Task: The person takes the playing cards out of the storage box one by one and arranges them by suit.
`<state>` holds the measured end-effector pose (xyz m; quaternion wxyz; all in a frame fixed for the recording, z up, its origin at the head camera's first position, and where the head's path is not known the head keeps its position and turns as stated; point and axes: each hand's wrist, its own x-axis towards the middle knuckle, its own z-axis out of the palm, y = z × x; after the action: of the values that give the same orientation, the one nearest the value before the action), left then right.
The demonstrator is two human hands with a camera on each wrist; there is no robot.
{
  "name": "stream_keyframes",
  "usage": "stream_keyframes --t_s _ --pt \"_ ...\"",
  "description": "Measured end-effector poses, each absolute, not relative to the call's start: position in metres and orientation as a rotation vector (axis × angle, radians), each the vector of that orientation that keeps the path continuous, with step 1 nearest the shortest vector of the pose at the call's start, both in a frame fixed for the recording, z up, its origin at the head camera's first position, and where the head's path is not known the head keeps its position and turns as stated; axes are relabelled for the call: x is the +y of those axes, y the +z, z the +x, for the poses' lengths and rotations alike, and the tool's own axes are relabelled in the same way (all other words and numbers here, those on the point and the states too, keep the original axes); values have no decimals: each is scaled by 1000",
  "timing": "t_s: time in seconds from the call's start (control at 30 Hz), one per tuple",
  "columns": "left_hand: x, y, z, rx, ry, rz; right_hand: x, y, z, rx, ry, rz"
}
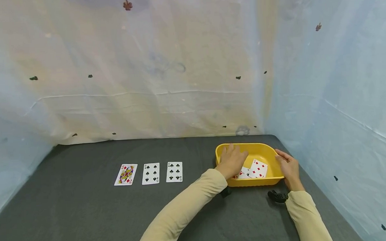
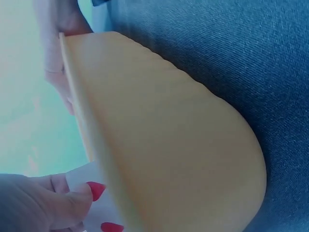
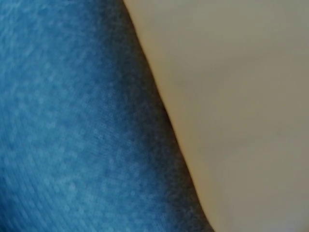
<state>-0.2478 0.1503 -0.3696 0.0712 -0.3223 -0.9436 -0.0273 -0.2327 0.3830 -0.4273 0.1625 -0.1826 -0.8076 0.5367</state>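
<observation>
A yellow plastic tray sits at the table's right side with several playing cards in it. One of them, a diamonds card, lies face up over another card. My left hand reaches over the tray's left end. In the left wrist view, its thumb and fingers pinch a white playing card with red pips, just beside the tray's rim. My right hand grips the tray's right end at the rim. The right wrist view shows only the tray's outer wall and the cloth, not the fingers.
Three face-up cards lie in a row left of the tray: a queen of diamonds, a six of spades and a six of clubs. Dark cloth covers the table. Pale sheeting hangs behind and at both sides.
</observation>
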Motion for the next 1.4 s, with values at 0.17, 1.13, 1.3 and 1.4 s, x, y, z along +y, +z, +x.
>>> stream_keyframes --t_s 0.17,1.13,1.3,1.4 --pt "145 -366 -243 -2834 -84 -994 384 -428 -232 -2317 1519 -511" --pt "100 -363 -235 -2400 -371 -1041 384 -429 -233 -2312 1509 -518" --pt "92 -362 -238 -2314 -715 -1071 383 -427 -233 -2322 1503 -523" --pt "86 -364 -239 -2245 -942 -1095 382 -427 -233 -2319 1510 -529"
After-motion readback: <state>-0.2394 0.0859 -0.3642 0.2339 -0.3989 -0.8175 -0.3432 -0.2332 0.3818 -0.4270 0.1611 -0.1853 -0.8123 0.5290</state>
